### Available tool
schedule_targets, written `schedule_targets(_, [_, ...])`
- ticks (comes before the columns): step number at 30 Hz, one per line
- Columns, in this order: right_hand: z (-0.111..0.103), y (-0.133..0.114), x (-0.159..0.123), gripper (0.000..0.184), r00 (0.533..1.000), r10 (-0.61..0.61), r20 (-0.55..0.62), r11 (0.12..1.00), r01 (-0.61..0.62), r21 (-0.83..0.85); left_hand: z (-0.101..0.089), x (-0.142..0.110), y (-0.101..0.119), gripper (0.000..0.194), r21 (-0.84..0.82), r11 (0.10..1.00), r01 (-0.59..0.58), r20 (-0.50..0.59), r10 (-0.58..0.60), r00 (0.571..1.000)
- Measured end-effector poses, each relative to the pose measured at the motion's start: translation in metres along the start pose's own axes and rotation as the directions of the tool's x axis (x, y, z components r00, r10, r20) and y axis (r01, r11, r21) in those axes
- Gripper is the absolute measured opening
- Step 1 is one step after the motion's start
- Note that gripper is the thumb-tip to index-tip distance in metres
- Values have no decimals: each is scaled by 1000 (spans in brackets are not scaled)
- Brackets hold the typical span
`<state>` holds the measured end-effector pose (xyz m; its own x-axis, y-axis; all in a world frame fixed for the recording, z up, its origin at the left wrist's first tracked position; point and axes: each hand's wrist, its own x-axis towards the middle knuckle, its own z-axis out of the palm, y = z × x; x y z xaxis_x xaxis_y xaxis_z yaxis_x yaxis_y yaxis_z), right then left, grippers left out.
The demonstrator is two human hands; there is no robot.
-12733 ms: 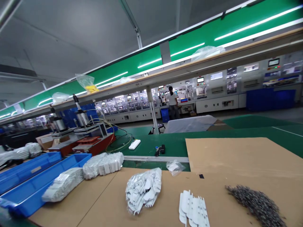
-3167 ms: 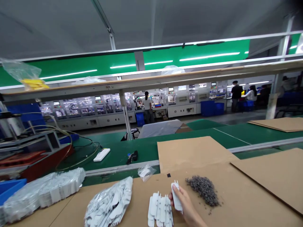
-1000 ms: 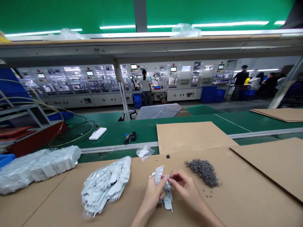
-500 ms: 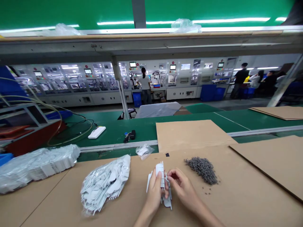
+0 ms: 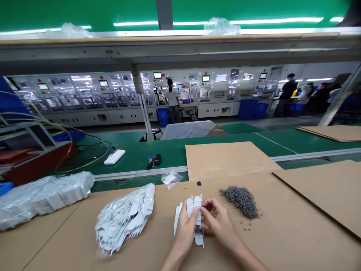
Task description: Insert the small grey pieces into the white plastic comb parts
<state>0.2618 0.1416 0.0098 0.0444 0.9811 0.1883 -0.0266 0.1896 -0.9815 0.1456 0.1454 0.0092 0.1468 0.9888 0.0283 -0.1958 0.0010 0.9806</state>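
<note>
White plastic combs (image 5: 194,212) sit clamped in your left hand (image 5: 184,235), held upright above the cardboard (image 5: 293,241). Your right hand (image 5: 217,220) is right against it, pinching the combs from the side, so both hands are together. Just right of them lies a grey pile of small parts (image 5: 241,201); to the left, a clear bag of white pieces (image 5: 124,222).
</note>
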Motion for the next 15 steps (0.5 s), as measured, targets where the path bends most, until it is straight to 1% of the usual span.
schedule_targets(3, [-1,2,3,20,1000,8,19,998,-9,61,1,0,-1,28,-13,1000,28,6,-28,1000])
schedule_targets(6, [-2,0,5,19,998,3,57,999,-5,47,-2,2,-5,27,60,998,30,-52,-27,998])
schedule_targets(9, [-1,-6,3,19,993,4,122,1000,-2,-18,-6,5,-7,30,162,987,-19,-130,41,991])
schedule_targets(11, [0,-9,2,20,987,7,163,999,1,-53,-7,5,-6,32,212,976,-59,-153,92,984])
schedule_targets(13, [0,-9,1,21,986,10,165,997,2,-74,-7,4,-3,32,245,966,-81,-153,120,981])
schedule_targets(15, [-1,-5,2,22,990,26,140,997,-17,-69,-7,3,0,31,268,960,-86,-139,127,982])
